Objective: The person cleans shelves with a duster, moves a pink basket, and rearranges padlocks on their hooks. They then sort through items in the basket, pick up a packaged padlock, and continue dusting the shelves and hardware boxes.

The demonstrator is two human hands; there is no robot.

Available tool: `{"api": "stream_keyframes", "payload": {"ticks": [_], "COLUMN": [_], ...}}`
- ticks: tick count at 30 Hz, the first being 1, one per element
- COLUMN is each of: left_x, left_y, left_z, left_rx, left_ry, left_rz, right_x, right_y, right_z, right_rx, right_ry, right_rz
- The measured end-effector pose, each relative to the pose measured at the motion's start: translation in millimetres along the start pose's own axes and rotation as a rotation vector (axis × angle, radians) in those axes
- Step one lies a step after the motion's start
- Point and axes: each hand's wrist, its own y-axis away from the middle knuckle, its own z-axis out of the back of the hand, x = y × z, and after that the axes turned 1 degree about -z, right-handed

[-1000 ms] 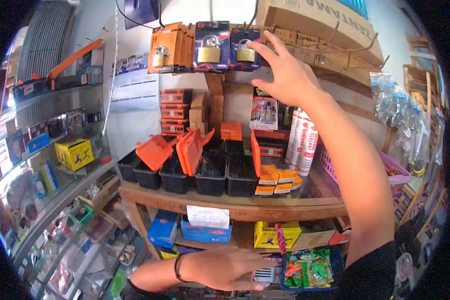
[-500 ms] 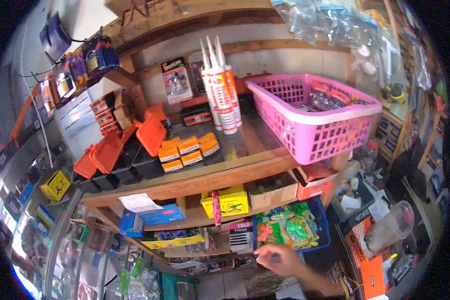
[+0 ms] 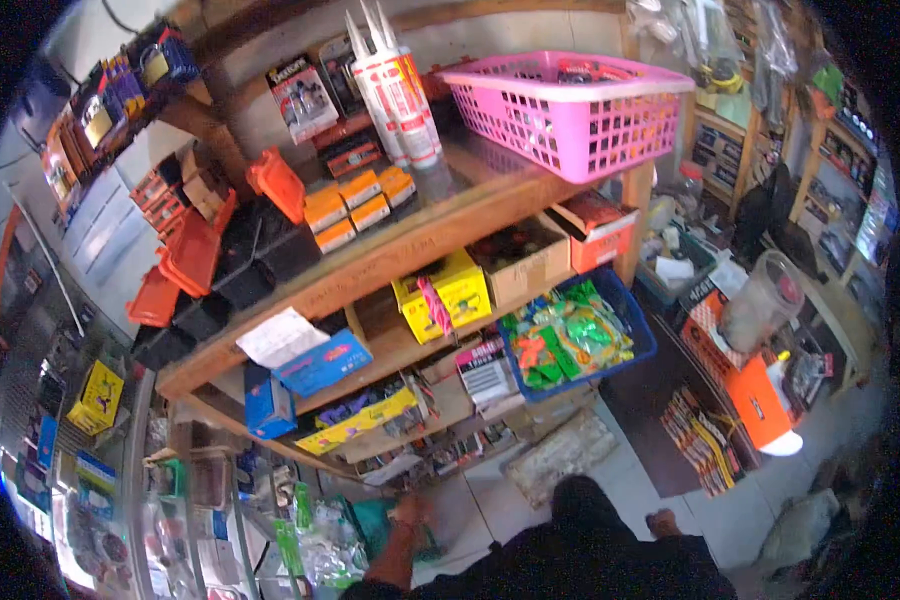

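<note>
My left hand hangs low in front of my body, beside a green bin and plastic-wrapped goods. It is smeared, so its fingers do not show clearly. To the right of my dark clothing, over the tiled floor, is my right hand. Its fingers look curled in, and I see nothing in them. Neither hand touches the shelves. A blue basket of green and orange packets stands on the lower shelf ahead.
A pink basket and sealant tubes stand on the wooden shelf top, near small orange boxes. Below are a yellow box and blue boxes. At right, a dark surface holds packets; glass cases line the left.
My view has tilted and shifted, so the shelves sit higher and more floor shows. My right hand has dropped away from in front of the blue basket. My left hand has come into view.
</note>
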Motion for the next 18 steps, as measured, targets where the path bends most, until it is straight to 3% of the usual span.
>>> {"api": "stream_keyframes", "payload": {"ticks": [1, 2, 4, 6, 8, 12, 14, 16, 18], "left_x": [9, 18, 1, -11, -16, -51, -72, -96, -120], "left_y": [0, -5, 8, 0, -17, -34, -57, -90, -121], "left_z": [1, 2, 8, 19, 32, 46, 46, 43, 41], "left_rx": [0.014, 0.021, 0.045, 0.082, 0.124, 0.201, 0.231, 0.257, 0.282], "left_ry": [0.252, 0.503, 0.484, 0.434, 0.373, 0.282, 0.244, 0.206, 0.164], "left_rz": [-0.006, -0.018, -0.026, -0.057, -0.092, -0.136, -0.173, -0.221, -0.264], "right_x": [84, 160, 228, 284, 291, 221, 219, 285, 328], "right_y": [23, 30, 41, 48, 46, 27, 27, 43, 16], "right_z": [56, 93, 120, 154, 152, 106, 115, 160, 196], "right_rx": [0.057, 0.185, 0.041, -0.060, -0.161, -0.047, -0.113, -0.401, -0.527], "right_ry": [0.013, -0.187, -0.038, -0.104, -0.178, -0.362, 0.134, -0.308, -0.426], "right_rz": [-0.037, -0.372, 0.116, -0.001, -0.126, -0.279, 0.075, -0.175, -0.243]}}
